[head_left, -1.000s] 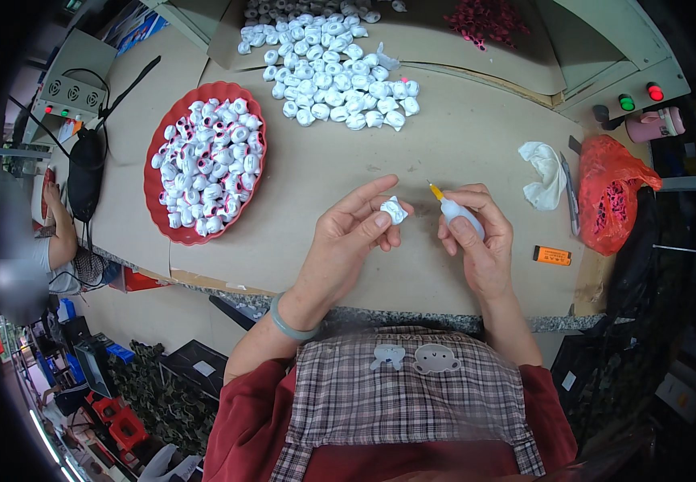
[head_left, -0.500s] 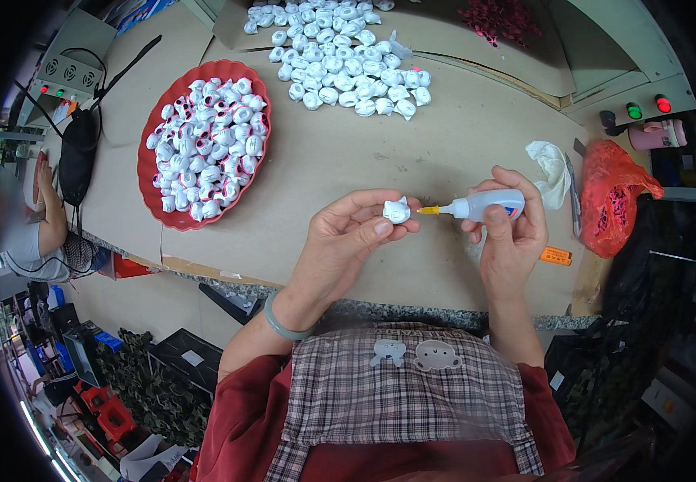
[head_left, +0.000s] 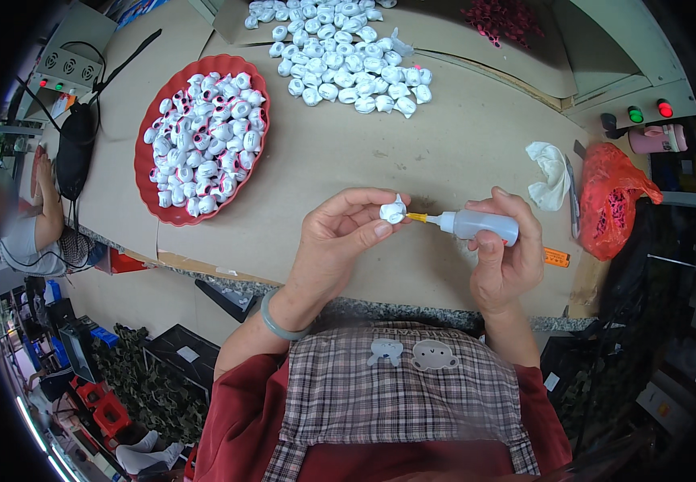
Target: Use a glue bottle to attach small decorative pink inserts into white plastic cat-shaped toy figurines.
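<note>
Between the thumb and fingers of my left hand [head_left: 340,229] is a small white cat-head-shaped piece [head_left: 393,210], held above the table. My right hand [head_left: 510,253] wraps round a translucent glue bottle [head_left: 481,226], tipped on its side. Its yellow needle tip [head_left: 418,217] points left and reaches the right side of the white piece; whether it touches is too small to tell. To the left stands a red scalloped tray [head_left: 145,181] heaped with white pieces [head_left: 207,145], many showing pink parts. More white pieces [head_left: 348,68] lie spread at the back of the table.
On the right are a crumpled white cloth [head_left: 550,177], a red plastic bag [head_left: 609,201] with pink parts, and an orange utility knife [head_left: 557,257]. Dark pink parts [head_left: 501,20] lie far back. A black pouch [head_left: 77,157] sits at left, near another person [head_left: 38,217].
The glue bottle has moved left and slightly down, bringing its tip up to the white piece. My left hand has turned the piece a little.
</note>
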{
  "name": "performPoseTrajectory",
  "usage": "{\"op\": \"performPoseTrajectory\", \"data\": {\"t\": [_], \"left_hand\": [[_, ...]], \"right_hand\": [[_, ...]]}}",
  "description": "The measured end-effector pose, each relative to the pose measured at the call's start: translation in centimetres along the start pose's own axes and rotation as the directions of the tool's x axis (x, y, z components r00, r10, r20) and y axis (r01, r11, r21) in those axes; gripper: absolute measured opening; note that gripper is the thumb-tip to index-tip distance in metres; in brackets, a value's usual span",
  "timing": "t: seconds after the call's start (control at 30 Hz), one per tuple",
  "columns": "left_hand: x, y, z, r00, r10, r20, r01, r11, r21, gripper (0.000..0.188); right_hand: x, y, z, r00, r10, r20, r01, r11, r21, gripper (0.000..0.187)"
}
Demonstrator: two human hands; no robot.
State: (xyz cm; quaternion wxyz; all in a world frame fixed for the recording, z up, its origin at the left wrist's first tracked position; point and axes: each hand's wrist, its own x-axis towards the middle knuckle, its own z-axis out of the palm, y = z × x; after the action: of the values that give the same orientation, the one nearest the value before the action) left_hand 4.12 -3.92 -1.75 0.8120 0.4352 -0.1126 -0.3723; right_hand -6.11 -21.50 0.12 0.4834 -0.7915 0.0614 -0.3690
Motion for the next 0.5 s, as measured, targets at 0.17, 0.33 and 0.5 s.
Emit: {"op": "performPoseTrajectory", "data": {"t": [0.17, 0.33, 0.5], "left_hand": [[0.04, -0.13, -0.07, 1.000, 0.010, 0.000, -0.010, 1.000, 0.011, 0.030], [0.02, -0.11, -0.04, 1.000, -0.009, -0.016, 0.010, 1.000, 0.018, 0.029], [0.03, -0.16, 0.01, 1.000, -0.011, -0.017, 0.011, 1.000, 0.022, 0.029]], "right_hand": [[-0.03, -0.04, 0.14, 0.997, -0.072, -0.003, 0.072, 0.996, -0.058, 0.042], [0.07, -0.09, 0.00, 0.993, -0.111, 0.044, 0.115, 0.988, -0.102, 0.043], [0.14, 0.10, 0.06, 0.988, -0.139, 0.067, 0.147, 0.980, -0.133, 0.042]]}}
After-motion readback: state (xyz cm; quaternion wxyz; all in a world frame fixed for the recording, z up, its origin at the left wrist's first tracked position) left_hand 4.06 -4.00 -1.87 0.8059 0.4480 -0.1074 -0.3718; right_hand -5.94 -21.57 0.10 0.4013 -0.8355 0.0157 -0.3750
